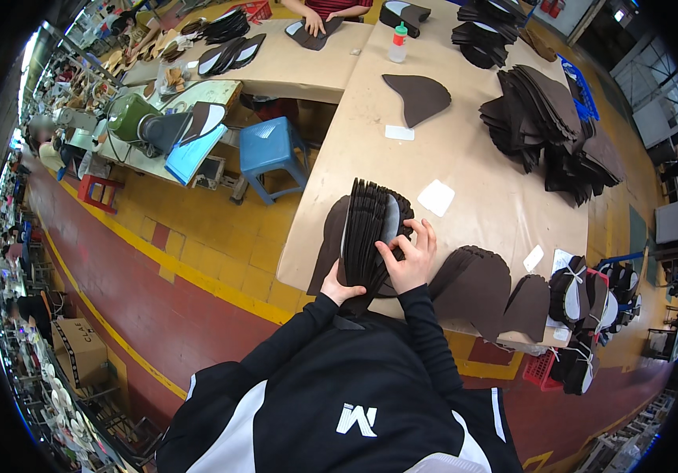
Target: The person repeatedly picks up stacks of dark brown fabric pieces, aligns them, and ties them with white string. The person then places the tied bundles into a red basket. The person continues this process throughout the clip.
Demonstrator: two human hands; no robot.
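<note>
A thick stack of dark brown cut shoe pieces (364, 229), some with pale grey patches, stands on edge at the table's near left side. Its lower end is gripped by my left hand (340, 287), the thumb lying across the front. At the stack's right edge, my right hand (412, 254) is curled, with thumb and forefinger on the layers. A flat dark brown piece (328, 246) shows beside the stack, partly covered by it. To the right of my right hand lie a fanned pile of brown pieces (473, 285) and a smaller one (528, 306).
Tall piles of brown pieces (540, 110) occupy the table's right side. A single piece (419, 98), white cards (437, 197) and a green-capped bottle (398, 43) lie or stand farther off. A blue stool (269, 150) is left of the table. Across from me, a co-worker's hand (314, 22) touches pieces.
</note>
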